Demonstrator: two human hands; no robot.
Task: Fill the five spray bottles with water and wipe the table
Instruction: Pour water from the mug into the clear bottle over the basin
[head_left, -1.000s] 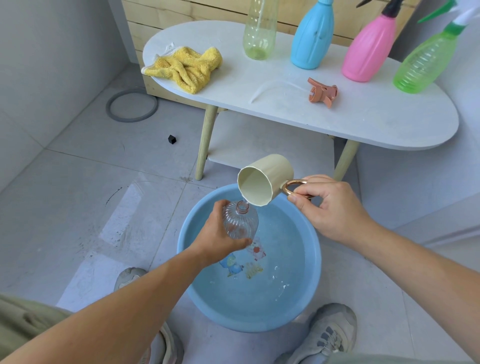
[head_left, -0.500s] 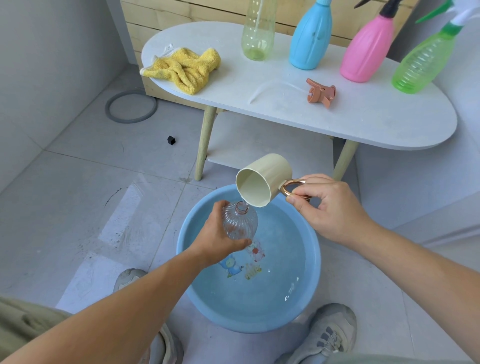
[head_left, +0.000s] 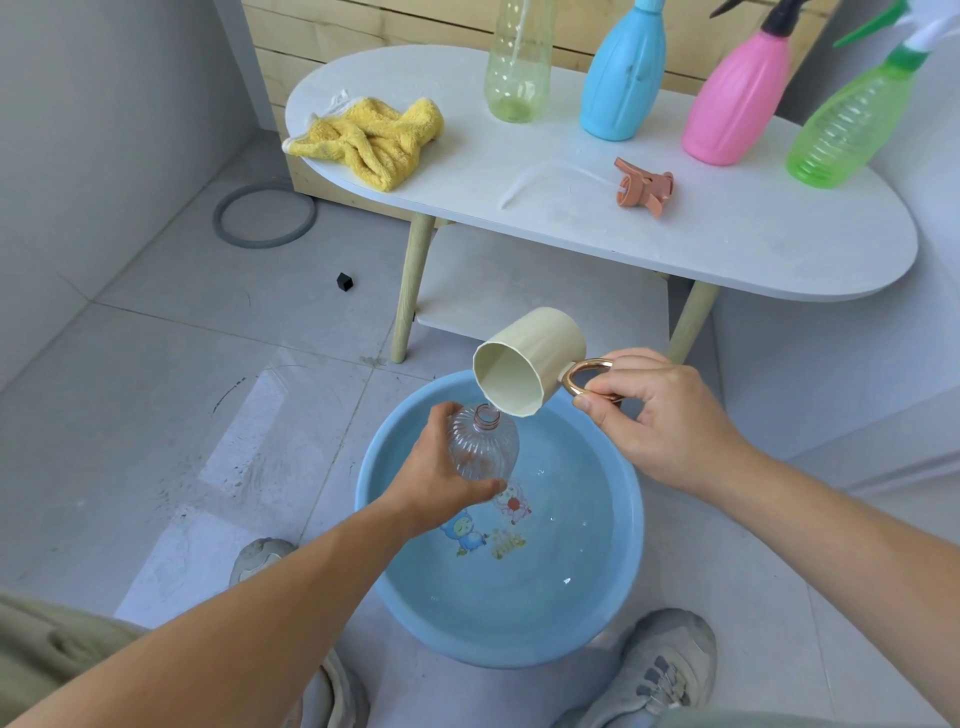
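Observation:
My left hand (head_left: 441, 478) grips a clear ribbed bottle (head_left: 483, 447) with no cap, held over a blue basin (head_left: 618, 613) of water on the floor. My right hand (head_left: 660, 421) pinches the copper handle of a cream cup (head_left: 530, 361), tipped so its lip sits at the bottle's mouth. On the white table (head_left: 727, 244) stand a pale yellow bottle (head_left: 517, 62), a blue bottle (head_left: 623, 73), a pink bottle (head_left: 737, 98) and a green bottle (head_left: 847, 124). An orange spray head (head_left: 644, 187) and a yellow cloth (head_left: 369, 140) lie there too.
A grey ring (head_left: 265, 214) and a small black cube (head_left: 344, 281) lie on the tiled floor to the left. The table has a lower shelf (head_left: 519, 291) and wooden legs behind the basin. My shoes (head_left: 660, 670) flank the basin's near side.
The cup's lip has settled closer over the bottle's mouth. Both hands stay nearly where they were.

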